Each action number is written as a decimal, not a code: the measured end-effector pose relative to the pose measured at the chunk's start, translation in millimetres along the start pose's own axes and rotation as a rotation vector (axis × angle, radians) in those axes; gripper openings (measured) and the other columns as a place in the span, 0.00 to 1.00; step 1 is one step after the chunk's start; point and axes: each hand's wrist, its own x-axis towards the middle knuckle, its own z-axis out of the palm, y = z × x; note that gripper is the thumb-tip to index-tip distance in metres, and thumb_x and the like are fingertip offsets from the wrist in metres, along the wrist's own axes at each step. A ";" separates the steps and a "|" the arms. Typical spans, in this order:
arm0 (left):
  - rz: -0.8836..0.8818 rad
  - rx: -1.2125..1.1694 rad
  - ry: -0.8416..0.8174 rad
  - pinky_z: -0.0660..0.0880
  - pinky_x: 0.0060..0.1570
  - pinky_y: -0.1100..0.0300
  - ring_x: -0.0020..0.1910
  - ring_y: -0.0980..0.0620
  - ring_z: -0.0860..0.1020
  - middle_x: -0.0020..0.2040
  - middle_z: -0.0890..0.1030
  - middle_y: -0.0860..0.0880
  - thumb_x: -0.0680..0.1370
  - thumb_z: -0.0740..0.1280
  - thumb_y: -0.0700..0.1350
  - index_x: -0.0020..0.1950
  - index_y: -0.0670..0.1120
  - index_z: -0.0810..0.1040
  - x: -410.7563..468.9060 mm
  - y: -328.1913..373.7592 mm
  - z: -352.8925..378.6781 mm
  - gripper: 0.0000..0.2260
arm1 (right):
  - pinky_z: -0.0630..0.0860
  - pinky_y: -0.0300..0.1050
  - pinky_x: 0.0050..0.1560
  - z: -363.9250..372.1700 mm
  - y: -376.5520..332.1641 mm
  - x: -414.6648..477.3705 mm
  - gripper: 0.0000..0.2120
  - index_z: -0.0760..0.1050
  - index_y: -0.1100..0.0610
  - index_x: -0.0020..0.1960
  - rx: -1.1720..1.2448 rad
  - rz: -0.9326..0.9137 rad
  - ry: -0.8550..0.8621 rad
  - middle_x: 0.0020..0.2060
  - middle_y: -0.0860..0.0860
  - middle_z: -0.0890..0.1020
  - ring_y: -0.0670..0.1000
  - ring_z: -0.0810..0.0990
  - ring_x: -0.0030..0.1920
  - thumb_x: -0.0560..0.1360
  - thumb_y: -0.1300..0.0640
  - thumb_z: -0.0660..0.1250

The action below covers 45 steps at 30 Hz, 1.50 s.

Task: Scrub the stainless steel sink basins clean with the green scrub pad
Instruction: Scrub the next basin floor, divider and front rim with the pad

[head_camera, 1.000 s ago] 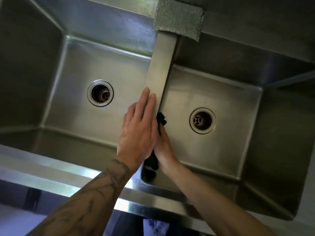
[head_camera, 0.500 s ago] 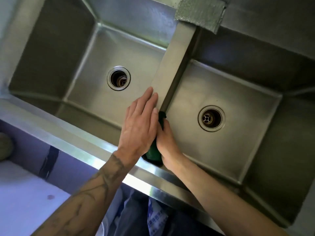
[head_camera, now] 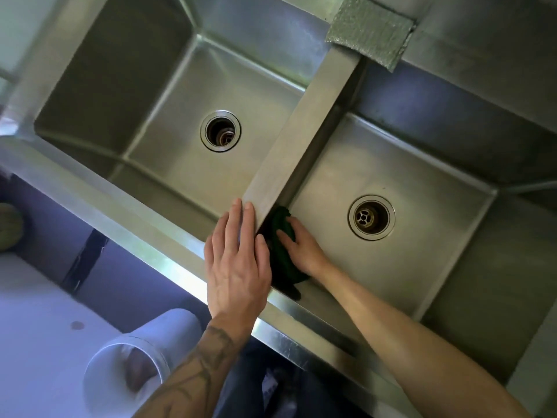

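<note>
Scrubbing the side of the divider point(head_camera: 304, 140)

The right hand point(head_camera: 301, 248) presses the green scrub pad point(head_camera: 281, 260) with flat fingers against the divider, inside the right basin point(head_camera: 407, 267) near the front corner. The left hand point(head_camera: 238, 267) lies flat and open on top of the divider.

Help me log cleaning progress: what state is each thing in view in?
left hand: open, flat on the divider's near end.
right hand: presses the green scrub pad against the divider's wall in the right basin.
green scrub pad: crumpled, pinned under the right hand.
left drain: unplugged.
right drain: unplugged, crossbar showing.
grey pad: lying over the divider's far end.
</note>
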 end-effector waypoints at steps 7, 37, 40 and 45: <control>0.027 -0.013 0.066 0.63 0.79 0.46 0.80 0.43 0.66 0.84 0.64 0.47 0.88 0.56 0.49 0.85 0.46 0.63 -2.1 -3.6 2.8 0.24 | 0.71 0.45 0.67 -7.3 57.8 -10.0 0.18 0.76 0.47 0.70 -0.420 -0.241 -0.176 0.65 0.51 0.79 0.47 0.75 0.63 0.85 0.43 0.59; 0.069 0.054 0.116 0.53 0.84 0.47 0.85 0.44 0.57 0.86 0.59 0.48 0.84 0.61 0.52 0.85 0.46 0.59 -18.1 -11.0 10.8 0.30 | 0.70 0.31 0.61 -35.6 86.6 -55.8 0.13 0.76 0.35 0.66 -0.317 -0.320 -0.161 0.61 0.37 0.79 0.39 0.77 0.61 0.84 0.37 0.60; 0.074 0.050 0.132 0.54 0.84 0.47 0.84 0.44 0.58 0.86 0.60 0.48 0.83 0.62 0.52 0.85 0.46 0.60 -18.5 -11.5 10.7 0.31 | 0.68 0.38 0.58 -38.5 93.6 -40.7 0.17 0.77 0.44 0.70 -0.427 -0.151 -0.181 0.66 0.44 0.79 0.45 0.76 0.65 0.84 0.41 0.61; 0.085 0.045 0.137 0.55 0.84 0.45 0.84 0.42 0.60 0.85 0.61 0.46 0.83 0.62 0.51 0.84 0.44 0.62 -18.2 -8.7 8.2 0.30 | 0.74 0.37 0.58 -45.6 96.3 -71.0 0.11 0.77 0.34 0.63 -0.313 -0.285 -0.139 0.58 0.38 0.80 0.41 0.79 0.59 0.83 0.37 0.61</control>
